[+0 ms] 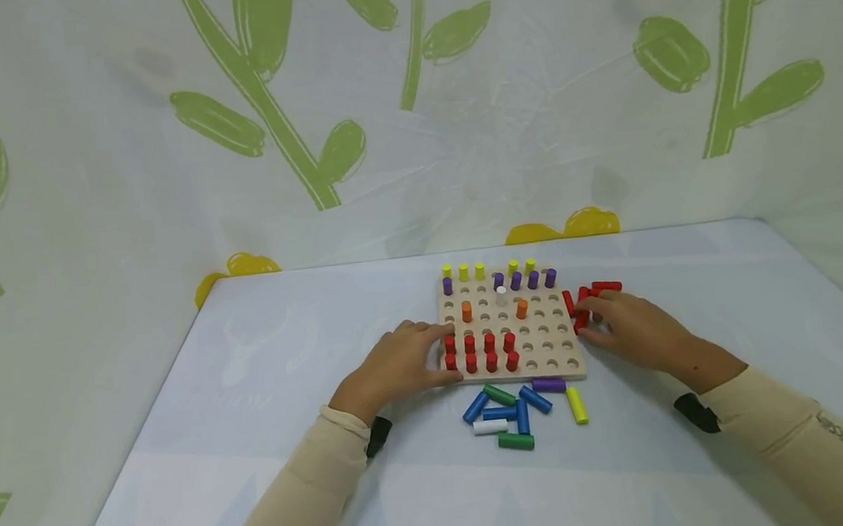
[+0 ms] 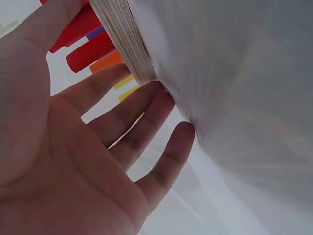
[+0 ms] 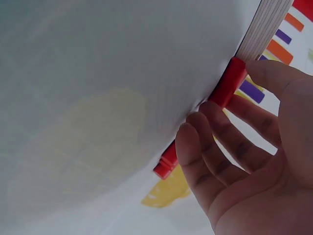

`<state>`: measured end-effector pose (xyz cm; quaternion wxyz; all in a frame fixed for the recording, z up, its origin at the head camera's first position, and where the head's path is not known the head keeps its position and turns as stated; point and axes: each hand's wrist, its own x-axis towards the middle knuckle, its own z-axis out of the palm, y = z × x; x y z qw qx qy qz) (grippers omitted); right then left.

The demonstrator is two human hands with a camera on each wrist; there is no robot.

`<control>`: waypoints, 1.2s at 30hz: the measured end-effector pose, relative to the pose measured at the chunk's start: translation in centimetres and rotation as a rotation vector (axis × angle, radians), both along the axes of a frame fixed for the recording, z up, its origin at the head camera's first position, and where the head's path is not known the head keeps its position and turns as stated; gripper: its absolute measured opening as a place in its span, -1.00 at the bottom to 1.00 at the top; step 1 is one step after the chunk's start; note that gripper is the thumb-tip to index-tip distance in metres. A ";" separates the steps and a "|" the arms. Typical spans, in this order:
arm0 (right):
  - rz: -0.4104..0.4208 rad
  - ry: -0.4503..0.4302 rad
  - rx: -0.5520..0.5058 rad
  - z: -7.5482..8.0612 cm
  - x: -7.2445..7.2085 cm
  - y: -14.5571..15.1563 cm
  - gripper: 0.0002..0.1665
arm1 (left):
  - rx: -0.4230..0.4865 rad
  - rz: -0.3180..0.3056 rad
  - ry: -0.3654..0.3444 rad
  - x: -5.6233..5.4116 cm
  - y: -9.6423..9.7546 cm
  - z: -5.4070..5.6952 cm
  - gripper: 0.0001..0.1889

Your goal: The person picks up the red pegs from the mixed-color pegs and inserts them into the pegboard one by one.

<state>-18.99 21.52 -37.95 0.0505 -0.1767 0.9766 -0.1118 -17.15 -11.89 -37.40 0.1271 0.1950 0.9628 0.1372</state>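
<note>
A wooden pegboard [image 1: 547,346] with rows of holes lies on the table. Red pegs [image 1: 490,343] stand in its two front rows at the left. My left hand [image 1: 399,365] is at the board's left side, thumb by the front corner and fingers spread; in the left wrist view fingertips reach the board's edge. To the right of the board, my right hand [image 1: 634,326] is over several loose red pegs. One red peg [image 3: 228,83] lies between its thumb and fingers, which touch or nearly touch its ends; a firm grip is not visible.
Yellow pegs [image 1: 463,273], purple pegs [image 1: 533,277], orange pegs [image 1: 522,309] and a white peg [image 1: 500,296] stand farther back in the board. In front lie loose blue pegs [image 1: 500,413], green pegs [image 1: 516,440], a purple, a white and a yellow peg [image 1: 577,406].
</note>
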 end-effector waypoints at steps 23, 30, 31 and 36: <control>-0.112 -0.169 -0.190 0.1 -0.9 0.1 -0.71 | 0.014 0.018 -0.015 -0.2 0.0 0.0 -0.18; -0.147 -0.175 -0.225 0.2 -0.9 0.3 -0.59 | 0.022 0.013 -0.012 -0.3 0.1 -0.3 -0.17; -0.151 -0.178 -0.228 0.1 -0.9 0.3 -0.56 | 0.021 0.012 -0.012 -0.3 0.1 -0.3 -0.17; -0.159 -0.177 -0.251 0.1 -0.9 0.4 -0.51 | 0.014 0.013 -0.003 -0.4 0.1 -0.3 -0.16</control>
